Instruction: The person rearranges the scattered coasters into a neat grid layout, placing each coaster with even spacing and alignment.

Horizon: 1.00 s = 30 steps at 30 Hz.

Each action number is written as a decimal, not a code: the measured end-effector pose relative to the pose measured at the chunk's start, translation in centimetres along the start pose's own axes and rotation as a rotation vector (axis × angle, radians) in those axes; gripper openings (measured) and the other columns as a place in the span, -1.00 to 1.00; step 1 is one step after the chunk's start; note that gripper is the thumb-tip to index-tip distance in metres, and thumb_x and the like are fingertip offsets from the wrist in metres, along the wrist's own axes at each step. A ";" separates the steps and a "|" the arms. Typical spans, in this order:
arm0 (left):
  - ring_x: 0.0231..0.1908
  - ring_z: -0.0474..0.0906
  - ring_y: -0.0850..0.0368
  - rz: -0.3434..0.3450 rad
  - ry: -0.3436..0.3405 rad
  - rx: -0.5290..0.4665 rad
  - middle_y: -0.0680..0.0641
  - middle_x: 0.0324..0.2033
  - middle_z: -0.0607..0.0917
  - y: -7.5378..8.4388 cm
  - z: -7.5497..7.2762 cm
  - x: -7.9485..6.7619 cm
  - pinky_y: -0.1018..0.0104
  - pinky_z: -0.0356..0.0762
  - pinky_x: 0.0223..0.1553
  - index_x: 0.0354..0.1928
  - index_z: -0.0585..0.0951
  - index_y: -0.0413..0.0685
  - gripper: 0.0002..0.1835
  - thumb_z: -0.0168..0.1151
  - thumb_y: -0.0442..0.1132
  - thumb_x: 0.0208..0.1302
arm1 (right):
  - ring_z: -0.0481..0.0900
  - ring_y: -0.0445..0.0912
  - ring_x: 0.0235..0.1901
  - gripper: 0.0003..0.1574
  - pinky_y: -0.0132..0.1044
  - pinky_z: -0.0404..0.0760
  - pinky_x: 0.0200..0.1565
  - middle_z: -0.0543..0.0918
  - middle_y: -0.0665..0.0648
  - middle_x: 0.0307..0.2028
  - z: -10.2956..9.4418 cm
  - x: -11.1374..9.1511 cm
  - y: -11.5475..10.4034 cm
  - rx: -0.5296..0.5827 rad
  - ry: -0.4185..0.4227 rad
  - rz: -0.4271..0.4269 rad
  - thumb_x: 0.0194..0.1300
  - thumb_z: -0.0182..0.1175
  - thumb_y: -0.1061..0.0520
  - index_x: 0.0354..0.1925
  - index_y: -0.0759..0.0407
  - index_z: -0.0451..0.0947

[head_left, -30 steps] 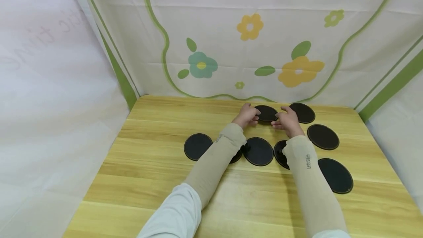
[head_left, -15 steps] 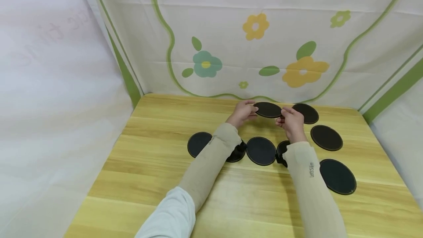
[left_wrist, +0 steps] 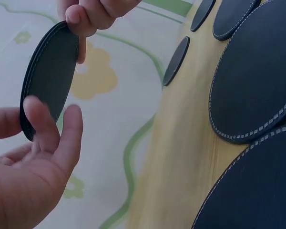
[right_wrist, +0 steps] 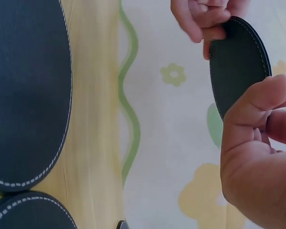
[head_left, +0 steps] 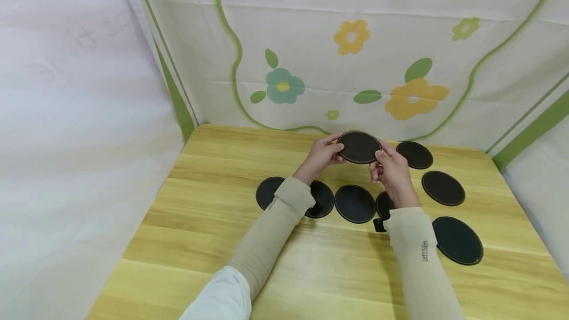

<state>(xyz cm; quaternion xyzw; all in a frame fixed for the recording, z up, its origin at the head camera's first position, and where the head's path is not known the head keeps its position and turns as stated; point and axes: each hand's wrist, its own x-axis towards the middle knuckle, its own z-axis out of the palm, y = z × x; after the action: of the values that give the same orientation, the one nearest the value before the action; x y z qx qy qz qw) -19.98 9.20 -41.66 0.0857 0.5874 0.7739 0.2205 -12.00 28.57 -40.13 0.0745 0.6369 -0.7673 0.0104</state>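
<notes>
A round black coaster [head_left: 359, 147] with a stitched rim is held up above the far part of the table, its flat face tilted toward me. My left hand [head_left: 321, 156] pinches its left edge, thumb on the near face. On the opposite edge, my right hand [head_left: 394, 169] grips it between thumb and fingers. The left wrist view shows the dark underside of this coaster [left_wrist: 52, 71] and its thick stitched edge, with the left hand [left_wrist: 38, 176] below it. In the right wrist view the right hand [right_wrist: 257, 157] covers part of the rim.
Similar coasters lie on the wooden table [head_left: 311, 270]. A row crosses the middle, including a coaster [head_left: 354, 204] between my forearms; my sleeves partly cover others. Three more, including one coaster [head_left: 443, 188], run down the right side. A flowered white curtain [head_left: 213, 63] stands behind the table.
Both hands have raised the coaster off the far part of the table and tipped its face toward me. The other coasters keep their arrangement; the head view has shifted slightly.
</notes>
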 end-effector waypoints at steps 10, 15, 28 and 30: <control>-0.58 0.64 0.09 0.045 -0.180 0.151 -0.14 -0.63 0.55 0.7 0.1 -2.8 0.15 0.69 -0.17 0.63 0.00 0.12 -0.25 0.06 -0.37 0.55 | 0.43 -0.15 -0.80 -0.21 -0.33 0.49 -0.67 0.56 0.06 -0.63 0.1 -1.8 1.3 0.081 -0.102 -0.035 0.64 -0.10 0.16 0.64 0.01 -0.18; -0.51 0.65 0.06 0.067 -0.219 0.198 -0.15 -0.58 0.60 0.9 -1.3 -4.5 0.06 0.67 -0.09 0.63 -0.03 0.07 -0.25 0.05 -0.37 0.56 | 0.44 -0.16 -0.78 -0.18 -0.34 0.48 -0.68 0.58 0.05 -0.63 0.2 -2.7 2.2 0.116 -0.255 -0.057 0.65 -0.11 0.15 0.65 -0.05 -0.25; -0.64 0.48 0.08 0.099 -0.201 0.229 -0.08 -0.69 0.50 0.2 -3.2 -7.5 0.08 0.69 -0.19 0.62 0.05 0.16 -0.28 0.03 -0.39 0.56 | 0.44 -0.17 -0.75 -0.11 -0.32 0.51 -0.67 0.55 0.06 -0.64 1.2 -3.5 2.6 -0.003 -0.436 -0.068 0.64 -0.09 0.17 0.64 -0.13 -0.35; -0.65 0.45 0.09 0.102 -0.202 0.241 -0.08 -0.69 0.48 0.3 -3.4 -7.8 0.01 0.68 -0.16 0.62 0.05 0.16 -0.27 0.03 -0.38 0.56 | 0.45 -0.16 -0.75 -0.09 -0.30 0.52 -0.66 0.55 0.08 -0.64 1.4 -3.7 2.5 -0.030 -0.436 -0.067 0.63 -0.06 0.17 0.64 -0.16 -0.35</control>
<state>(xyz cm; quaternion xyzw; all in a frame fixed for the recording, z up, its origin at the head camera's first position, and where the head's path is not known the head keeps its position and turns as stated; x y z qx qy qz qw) -14.41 2.73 -41.38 0.2187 0.6458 0.6954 0.2270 -8.25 26.45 -41.87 -0.1147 0.6331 -0.7555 0.1236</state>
